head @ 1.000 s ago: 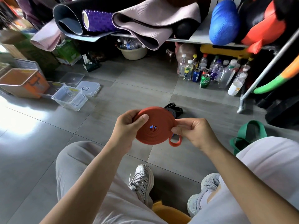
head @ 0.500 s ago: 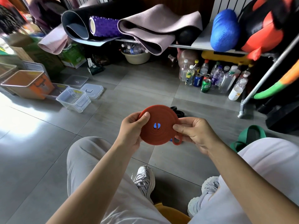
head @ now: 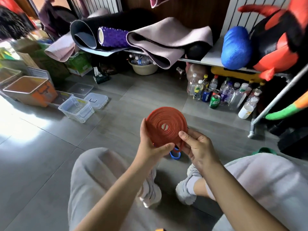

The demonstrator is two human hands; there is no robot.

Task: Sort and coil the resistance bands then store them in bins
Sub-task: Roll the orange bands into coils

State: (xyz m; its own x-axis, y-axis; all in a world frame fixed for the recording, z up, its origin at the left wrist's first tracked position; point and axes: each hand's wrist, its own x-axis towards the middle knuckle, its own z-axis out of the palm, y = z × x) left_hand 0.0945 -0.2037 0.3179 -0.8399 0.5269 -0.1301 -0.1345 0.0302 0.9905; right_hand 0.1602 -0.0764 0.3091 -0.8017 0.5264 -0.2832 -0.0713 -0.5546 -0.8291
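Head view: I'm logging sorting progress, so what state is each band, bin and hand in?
red band, coiled flat, end loop loose, held up
left hand, grips the coil's edge
right hand, pinches the coil's edge
clear bin, open, lid off
orange bin, open
blue band, on floor, partly hidden
green band, on floor, mostly hidden

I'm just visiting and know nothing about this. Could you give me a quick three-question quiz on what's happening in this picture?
1. True or false: the orange band is wound into a flat spiral.
2. Look at the left hand and the right hand. Which one holds the band? A) left only B) right only C) both
3. Fill in: the open clear bin sits on the person's ____ side.

Key: 1 true; 2 C; 3 left.
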